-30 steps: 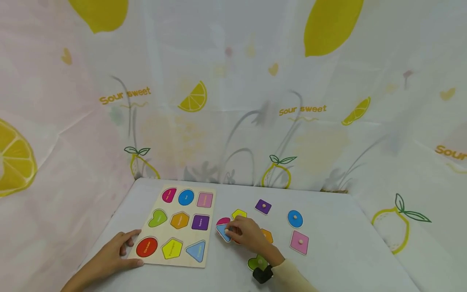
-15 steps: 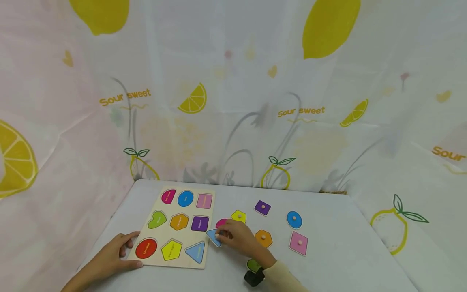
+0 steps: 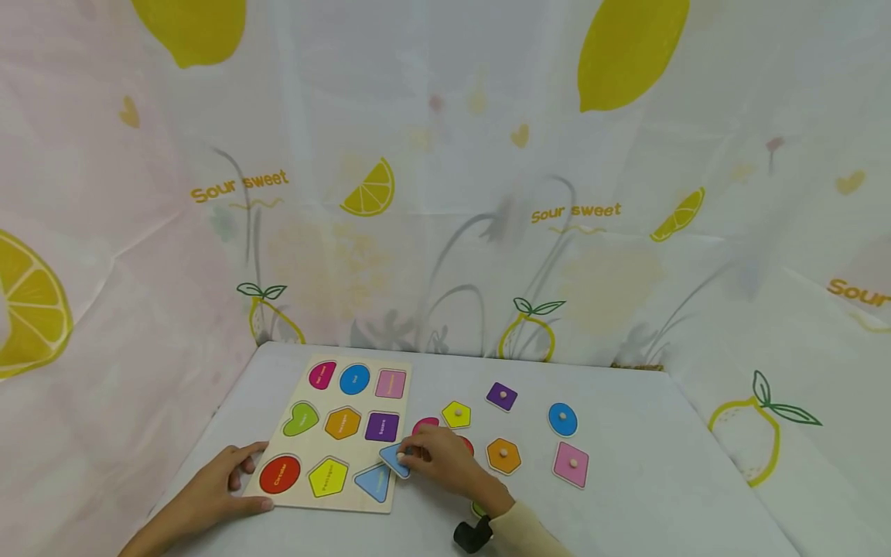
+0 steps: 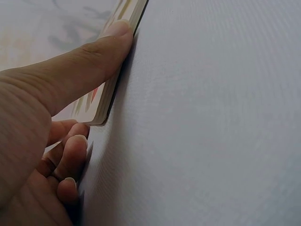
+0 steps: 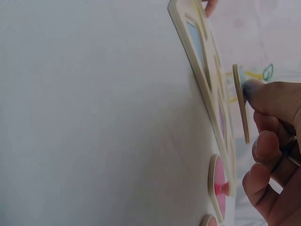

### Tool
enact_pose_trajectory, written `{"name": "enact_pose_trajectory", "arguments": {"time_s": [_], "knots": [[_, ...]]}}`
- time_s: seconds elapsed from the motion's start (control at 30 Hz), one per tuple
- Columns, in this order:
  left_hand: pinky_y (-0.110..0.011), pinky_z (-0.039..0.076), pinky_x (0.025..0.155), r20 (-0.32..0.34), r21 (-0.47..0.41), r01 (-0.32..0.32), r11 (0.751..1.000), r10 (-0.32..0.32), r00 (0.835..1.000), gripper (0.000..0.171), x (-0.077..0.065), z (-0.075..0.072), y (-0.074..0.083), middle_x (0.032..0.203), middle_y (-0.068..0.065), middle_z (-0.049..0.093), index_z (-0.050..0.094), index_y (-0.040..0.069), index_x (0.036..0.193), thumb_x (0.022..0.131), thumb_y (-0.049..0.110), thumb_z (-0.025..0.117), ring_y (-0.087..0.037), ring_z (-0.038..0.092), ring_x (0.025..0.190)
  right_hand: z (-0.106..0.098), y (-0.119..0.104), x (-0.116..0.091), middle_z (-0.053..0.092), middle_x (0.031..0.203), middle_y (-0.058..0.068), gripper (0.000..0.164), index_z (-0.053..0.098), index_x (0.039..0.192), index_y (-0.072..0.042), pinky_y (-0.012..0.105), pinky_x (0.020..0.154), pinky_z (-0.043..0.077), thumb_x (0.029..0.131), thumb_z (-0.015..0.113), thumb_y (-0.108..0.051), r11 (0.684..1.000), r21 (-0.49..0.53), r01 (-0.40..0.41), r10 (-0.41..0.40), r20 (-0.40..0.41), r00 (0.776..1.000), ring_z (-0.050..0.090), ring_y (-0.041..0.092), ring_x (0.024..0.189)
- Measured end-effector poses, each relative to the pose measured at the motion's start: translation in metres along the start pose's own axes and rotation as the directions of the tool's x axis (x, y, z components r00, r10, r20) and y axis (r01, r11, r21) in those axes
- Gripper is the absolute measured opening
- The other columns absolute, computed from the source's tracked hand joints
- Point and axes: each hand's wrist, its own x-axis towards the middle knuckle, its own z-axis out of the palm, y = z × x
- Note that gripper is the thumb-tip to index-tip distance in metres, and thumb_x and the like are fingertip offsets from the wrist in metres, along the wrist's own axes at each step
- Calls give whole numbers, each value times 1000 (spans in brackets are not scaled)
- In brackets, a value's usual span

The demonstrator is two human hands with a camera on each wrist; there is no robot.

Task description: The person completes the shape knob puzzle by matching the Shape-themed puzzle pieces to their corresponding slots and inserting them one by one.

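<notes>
My right hand (image 3: 448, 463) pinches the small knob of a light blue triangle puzzle piece (image 3: 391, 458). The piece is raised over the right edge of a wooden shape puzzle board (image 3: 327, 447), just above the printed blue triangle recess (image 3: 372, 483). In the right wrist view the triangle piece (image 5: 240, 103) is seen edge-on, apart from the board. My left hand (image 3: 226, 481) holds the board's near left corner, thumb (image 4: 101, 54) along the front edge and fingers at the left side. The board's recesses show coloured shapes with words.
Right of the board lie knobbed pieces: yellow pentagon (image 3: 456, 414), purple square (image 3: 501, 396), blue oval (image 3: 562, 418), orange hexagon (image 3: 503, 456) and pink piece (image 3: 571, 464). My right hand and wrist partly cover magenta (image 3: 426, 424), red (image 3: 468, 444) and green (image 3: 477, 509) pieces. A lemon-print curtain (image 3: 445, 255) stands behind.
My right hand has lifted the blue triangle piece from beside the magenta piece and carried it left over the board's edge. The left hand stays at the corner.
</notes>
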Motion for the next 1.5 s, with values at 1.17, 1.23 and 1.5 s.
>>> {"name": "enact_pose_trajectory", "arguments": {"time_s": [1.17, 1.23, 1.5], "knots": [[-25, 37, 64, -25, 3, 12, 1000, -12, 1000, 98, -2, 3, 2, 97, -3, 46, 54, -4, 142, 66, 39, 97, -12, 41, 80, 29, -21, 11, 49, 75, -17, 16, 80, 108, -21, 14, 61, 38, 96, 74, -30, 998, -63, 20, -12, 130, 991, 43, -3, 70], [-25, 37, 64, -27, 8, 9, 1000, -9, 1000, 97, -2, 3, 0, 98, -3, 46, 53, -4, 142, 66, 39, 97, -12, 41, 79, 29, -22, 12, 49, 76, -17, 16, 80, 108, -21, 14, 61, 38, 96, 74, -30, 998, -60, 28, -20, 131, 991, 43, -3, 70], [-25, 37, 64, -28, 7, -12, 1000, 13, 1000, 96, -3, 2, 0, 98, -3, 46, 53, -4, 142, 67, 39, 96, -11, 40, 79, 28, -27, 13, 50, 75, -18, 14, 81, 105, -20, 13, 61, 38, 95, 76, -29, 997, -69, 35, -26, 130, 991, 43, -4, 68]]}}
